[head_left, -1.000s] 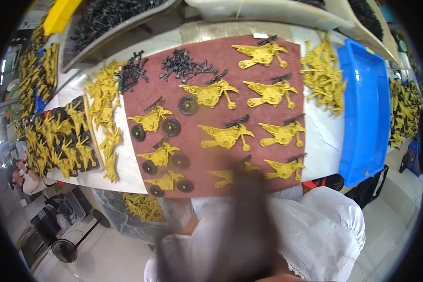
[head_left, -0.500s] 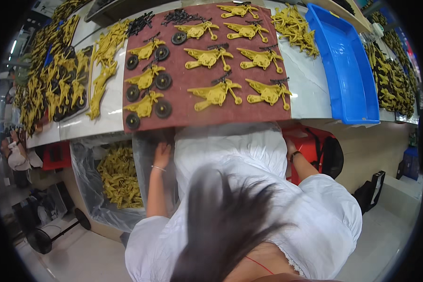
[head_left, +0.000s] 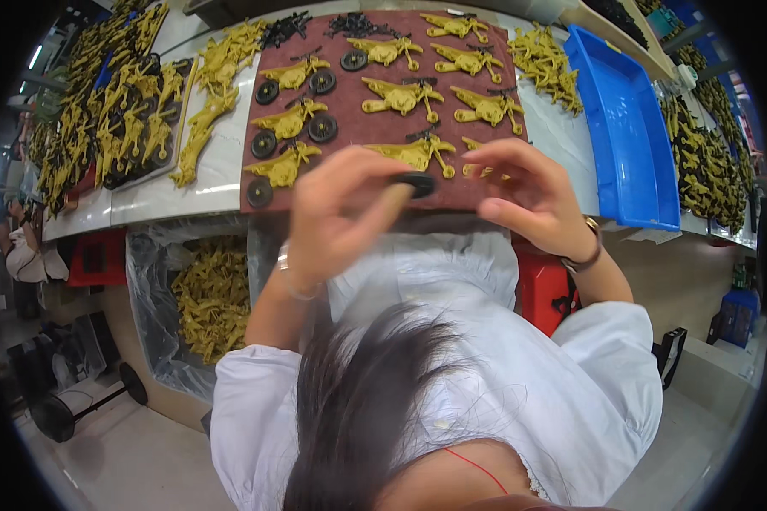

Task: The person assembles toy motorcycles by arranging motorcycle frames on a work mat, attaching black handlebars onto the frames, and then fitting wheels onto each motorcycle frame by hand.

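Note:
My left hand (head_left: 337, 217), slightly blurred, is raised over the front edge of the red-brown mat (head_left: 345, 128). A black toy wheel (head_left: 418, 184) is pinched between its thumb and fingers. Facing it, my right hand (head_left: 533, 200) has its thumb and fingers apart, with nothing seen in it. Just beyond the wheel lies a yellow toy motorbike body (head_left: 413, 154) with a black handlebar. Another yellow body is mostly hidden behind my right fingers. On the mat's left side, yellow bodies (head_left: 290, 122) have black wheels fitted; the nearest is partly covered by my left hand.
Loose yellow parts (head_left: 213, 85) lie left of the mat, and more yellow parts (head_left: 545, 68) at its right. Small black parts (head_left: 362, 24) sit at the far edge. A blue tray (head_left: 631, 136) stands right. Below the table, a plastic-lined container holds yellow pieces (head_left: 209, 298).
Both hands have come up from below the table edge to the front of the mat. A black wheel now shows in my left hand. The view has shifted slightly.

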Tool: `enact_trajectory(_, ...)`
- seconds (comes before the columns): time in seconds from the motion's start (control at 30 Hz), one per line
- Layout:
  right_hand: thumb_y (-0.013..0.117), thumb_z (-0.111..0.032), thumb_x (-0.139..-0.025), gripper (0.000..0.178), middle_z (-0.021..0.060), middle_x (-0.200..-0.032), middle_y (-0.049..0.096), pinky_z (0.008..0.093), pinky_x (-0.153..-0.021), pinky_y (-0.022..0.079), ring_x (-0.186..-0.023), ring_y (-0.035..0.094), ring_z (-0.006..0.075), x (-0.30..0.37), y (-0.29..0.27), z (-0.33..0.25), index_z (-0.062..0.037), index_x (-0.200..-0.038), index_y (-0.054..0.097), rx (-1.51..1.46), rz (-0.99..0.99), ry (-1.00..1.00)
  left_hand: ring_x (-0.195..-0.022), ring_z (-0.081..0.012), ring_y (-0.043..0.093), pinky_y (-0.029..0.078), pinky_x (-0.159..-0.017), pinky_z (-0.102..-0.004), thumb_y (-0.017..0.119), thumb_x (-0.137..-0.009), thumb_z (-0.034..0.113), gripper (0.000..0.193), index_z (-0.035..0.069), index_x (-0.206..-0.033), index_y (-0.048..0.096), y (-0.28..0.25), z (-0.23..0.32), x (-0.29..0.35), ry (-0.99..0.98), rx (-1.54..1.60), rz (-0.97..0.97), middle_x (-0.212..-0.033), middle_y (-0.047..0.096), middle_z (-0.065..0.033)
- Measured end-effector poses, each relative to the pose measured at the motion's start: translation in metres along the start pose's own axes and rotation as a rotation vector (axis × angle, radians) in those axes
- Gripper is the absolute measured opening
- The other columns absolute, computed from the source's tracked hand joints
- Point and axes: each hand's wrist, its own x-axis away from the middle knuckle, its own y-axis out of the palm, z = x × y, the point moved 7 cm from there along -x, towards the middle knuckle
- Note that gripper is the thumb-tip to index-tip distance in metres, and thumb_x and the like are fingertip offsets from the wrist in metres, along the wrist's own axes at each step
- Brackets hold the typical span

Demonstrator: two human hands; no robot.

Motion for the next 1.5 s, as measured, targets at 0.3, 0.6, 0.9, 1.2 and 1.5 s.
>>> enact_trajectory(0.3, 0.066, -0.017, -0.088, 0.017, 0.0060, -0.083, 0.067, 0.0272, -0.063, 0.049, -0.069, 0.062, 0.0131, -0.123, -0.049, 0.009, -0.0010, -0.092, 0.067, 0.413, 0.176, -0.229, -0.070, -0.0219, 0.059, 0.050, -0.064, -0.0366, 0.056, -0.089, 0.021, 0.023, 0.005, -0.102, 0.068, -0.058, 0.061, -0.030, 0.326, 0.063, 0.039, -0.083, 0.063, -0.0099)
enact_trajectory(0.6, 0.070, -0.024, -0.084, 0.022, 0.0088, -0.075, 0.066, 0.0339, -0.065, 0.049, -0.069, 0.063, 0.0198, -0.204, -0.053, 0.100, -0.0018, -0.087, 0.069, 0.748, -0.032, -0.106, -0.065, -0.0235, 0.044, 0.033, -0.062, -0.0449, 0.047, -0.086, 0.056, 0.043, 0.018, -0.068, 0.053, -0.080, 0.149, 0.082, 0.423, 0.908, -0.472, -0.068, 0.048, -0.0048)
enact_trajectory(0.9, 0.071, -0.022, -0.078, 0.022, 0.0153, -0.077, 0.069, 0.0357, -0.068, 0.052, -0.072, 0.067, 0.0254, -0.217, -0.053, 0.118, -0.0009, -0.084, 0.071, 0.605, -0.127, 0.132, -0.077, -0.0111, 0.063, 0.043, -0.075, -0.0320, 0.044, -0.098, 0.033, 0.034, 0.023, -0.097, 0.077, -0.174, 0.170, 0.103, 1.251, 0.732, -0.274, -0.087, 0.070, 0.0026)
enact_trajectory(1.2, 0.071, -0.019, -0.079, 0.021, 0.0146, -0.071, 0.067, 0.0360, -0.065, 0.051, -0.068, 0.067, 0.0261, -0.206, -0.063, 0.130, 0.0021, -0.080, 0.069, 0.533, -0.073, 0.107, -0.112, -0.0282, 0.058, 0.044, -0.096, -0.0394, 0.061, -0.089, 0.036, 0.043, 0.001, -0.113, 0.064, -0.055, -0.040, -0.121, 0.073, -0.182, -0.278, -0.118, 0.062, -0.0156)
enact_trajectory(1.5, 0.073, -0.020, -0.079, 0.022, 0.0117, -0.071, 0.065, 0.0326, -0.060, 0.049, -0.064, 0.063, 0.0199, -0.208, -0.079, 0.075, -0.0002, -0.085, 0.067, 0.585, 0.178, -0.264, -0.117, -0.0295, 0.054, 0.036, -0.104, -0.0435, 0.066, -0.085, 0.033, 0.040, 0.006, -0.114, 0.064, 0.000, -0.090, -0.159, 0.283, -0.749, -0.446, -0.122, 0.060, -0.0152)
